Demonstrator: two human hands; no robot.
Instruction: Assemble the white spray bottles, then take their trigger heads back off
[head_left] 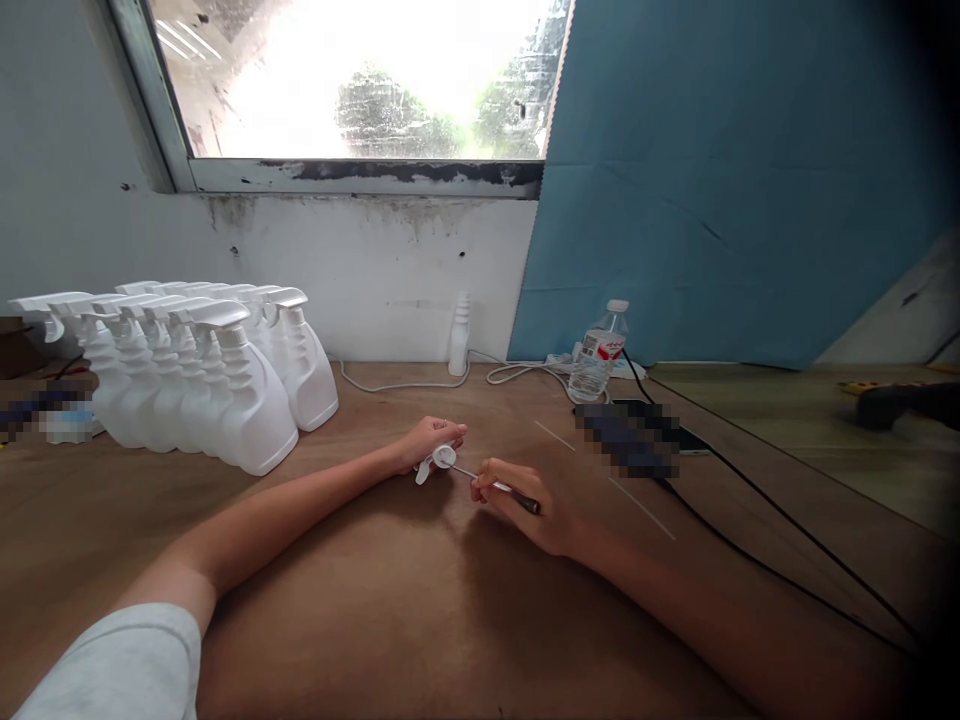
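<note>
Left hand (431,445): grip closed on a small white plastic part (444,457), round opening turned toward the wearer, flap hanging off its lower left. Right hand (521,500): grip closed on a thin tool (463,470), metal shaft, dark handle end sticking out past the fingers. Shaft tip is at the part's opening; can't tell how deep it sits. Part is held just above the tabletop (360,610), roughly mid-table, left of the tool.

Surroundings: white spray bottles (259,415) upright in tight rows, left side. A slim white bottle (459,340) stands by the wall, behind the hands. Clear water bottle (592,365) with red-and-white label at back right, upright. Black cables (780,522) run across the right side.
</note>
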